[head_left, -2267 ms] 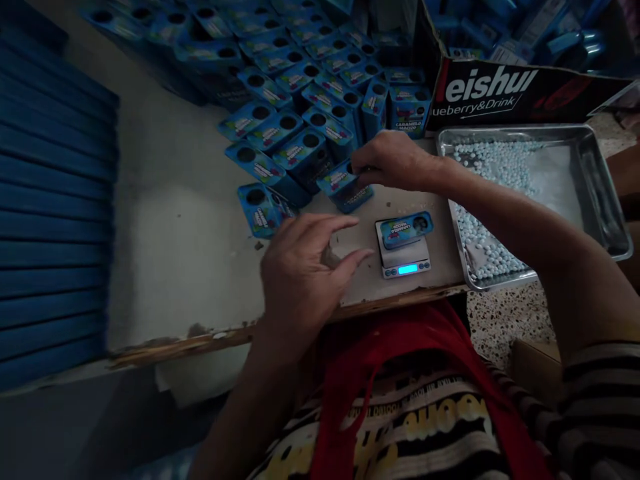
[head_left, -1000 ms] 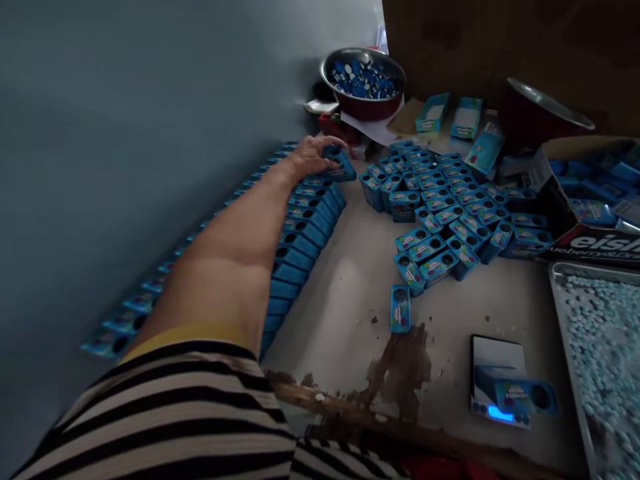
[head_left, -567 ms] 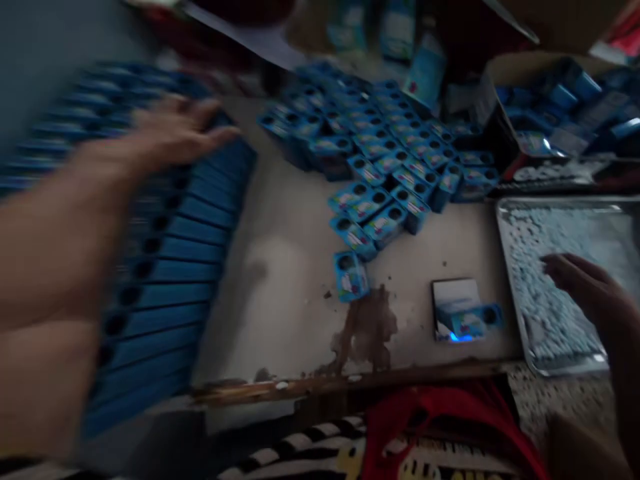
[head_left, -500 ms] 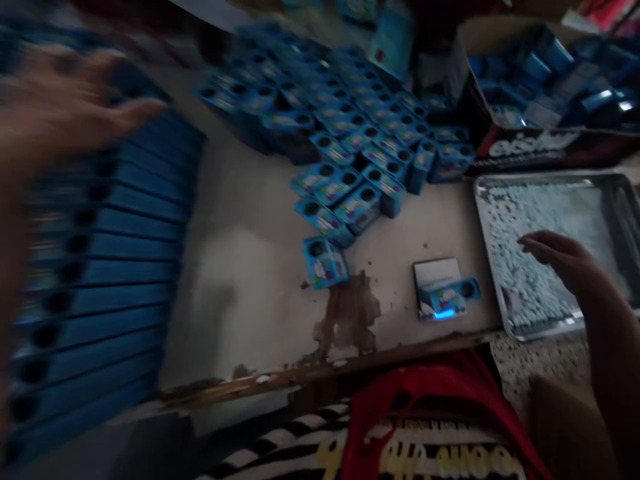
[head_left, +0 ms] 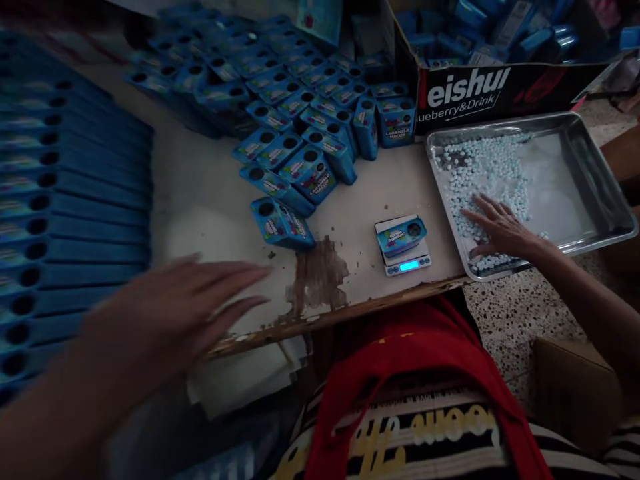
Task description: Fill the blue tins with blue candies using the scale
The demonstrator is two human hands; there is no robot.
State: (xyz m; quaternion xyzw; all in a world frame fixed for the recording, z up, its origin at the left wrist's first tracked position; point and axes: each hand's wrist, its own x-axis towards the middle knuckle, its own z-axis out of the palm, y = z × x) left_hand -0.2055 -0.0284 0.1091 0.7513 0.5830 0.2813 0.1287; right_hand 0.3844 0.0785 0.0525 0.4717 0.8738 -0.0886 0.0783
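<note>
My right hand (head_left: 495, 227) rests with fingers spread on the small pale-blue candies (head_left: 463, 190) in a metal tray (head_left: 595, 167). My left hand (head_left: 185, 313), somewhat blurred, hovers over the table's front left part with its fingers stretched out and nothing in them. Between the hands, a small digital scale (head_left: 407, 265) with a lit blue display carries a blue candy box (head_left: 400, 237) with a round hole in its top. A single blue box (head_left: 283, 225) leans beside the larger group of boxes (head_left: 305, 167).
Long rows of blue boxes (head_left: 100, 233) fill the left side. A black printed carton (head_left: 500, 93) with more blue packs stands behind the tray. The wooden table edge (head_left: 330, 313) is worn, with peeled paint. A brown cardboard box (head_left: 575, 373) sits on the floor at right.
My left hand has come from the box rows at far left toward the table's front. My right hand has lowered onto the candies and spread its fingers. The view has shifted right.
</note>
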